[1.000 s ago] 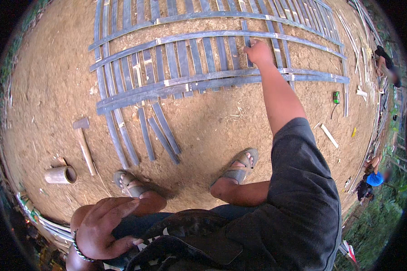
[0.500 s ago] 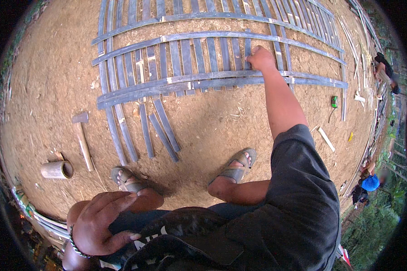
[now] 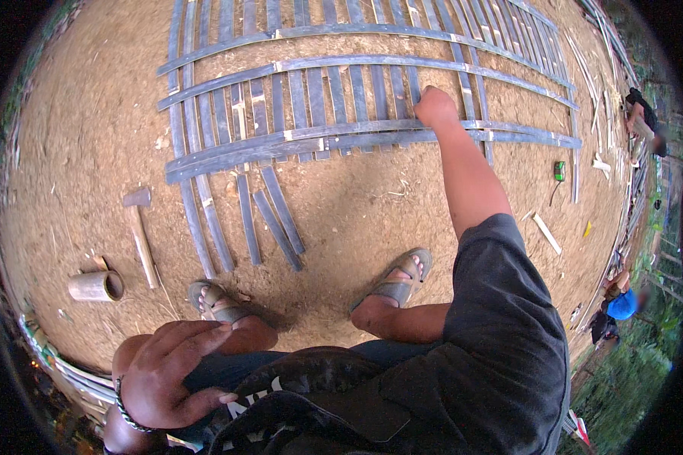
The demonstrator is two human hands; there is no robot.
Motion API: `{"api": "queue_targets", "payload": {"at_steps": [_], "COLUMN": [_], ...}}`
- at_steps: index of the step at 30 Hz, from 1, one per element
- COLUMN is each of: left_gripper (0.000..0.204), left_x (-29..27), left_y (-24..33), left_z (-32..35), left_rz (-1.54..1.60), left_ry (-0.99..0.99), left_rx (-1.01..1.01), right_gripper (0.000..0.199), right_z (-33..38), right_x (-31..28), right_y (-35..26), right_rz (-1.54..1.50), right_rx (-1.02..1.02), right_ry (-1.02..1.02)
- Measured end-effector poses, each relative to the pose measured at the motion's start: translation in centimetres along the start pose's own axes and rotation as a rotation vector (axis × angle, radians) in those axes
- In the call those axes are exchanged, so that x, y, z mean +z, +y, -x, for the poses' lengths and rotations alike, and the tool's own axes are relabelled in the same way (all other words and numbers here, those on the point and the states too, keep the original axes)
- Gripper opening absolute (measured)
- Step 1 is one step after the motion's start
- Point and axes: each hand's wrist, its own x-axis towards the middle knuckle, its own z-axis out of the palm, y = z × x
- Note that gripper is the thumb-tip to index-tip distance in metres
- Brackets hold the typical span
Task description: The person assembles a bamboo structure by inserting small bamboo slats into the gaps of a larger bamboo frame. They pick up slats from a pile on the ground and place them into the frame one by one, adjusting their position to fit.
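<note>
Bamboo slat panel lies flat on the bare dirt ground across the upper half of the frame, and our right hand is closed in a fist on one upright slat just above the lower cross rail. Our left hand rests spread on our knee at the lower left, holding nothing. We judge it best to keep the grip low by the rail and move the slat in line with its neighbours. Loose slat ends stick out toward our sandals; a hammer and bamboo cup lie left, with open dirt between.
</note>
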Motion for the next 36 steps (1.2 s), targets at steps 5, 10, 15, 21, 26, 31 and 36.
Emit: {"api": "queue_targets", "payload": {"at_steps": [5, 10, 15, 21, 26, 31, 36], "left_gripper": [0.074, 0.074, 0.072, 0.07, 0.068, 0.069, 0.07], "left_x": [0.0, -0.2, -0.3, -0.6, -0.7, -0.9, -0.8], "left_y": [-0.7, -0.8, -1.6, -1.9, -2.8, -2.5, -2.4], "left_z": [0.4, 1.0, 1.2, 1.8, 2.6, 3.1, 3.1], "left_rz": [0.029, 0.027, 0.013, 0.045, 0.068, 0.05, 0.045], "left_ry": [0.008, 0.01, 0.007, 0.021, 0.021, 0.01, 0.014], "left_rx": [0.015, 0.004, 0.036, 0.04, 0.092, 0.096, 0.141], "right_gripper": [0.037, 0.033, 0.035, 0.04, 0.045, 0.04, 0.043], "right_z": [1.3, 1.8, 1.8, 1.3, 2.9, 11.5, 19.8], "right_x": [-0.7, -1.1, -0.5, 0.0, -0.9, 0.3, 7.6], "right_y": [-0.5, -1.5, -1.3, -0.6, -2.6, -12.9, -20.0], "right_rz": [0.031, 0.018, 0.056, 0.116, 0.056, -0.214, -0.126], "right_rx": [-0.003, 0.043, 0.04, -0.025, -0.11, -0.681, -0.868], "right_ry": [0.0, -0.045, -0.028, -0.022, 0.189, 0.162, -0.365]}}
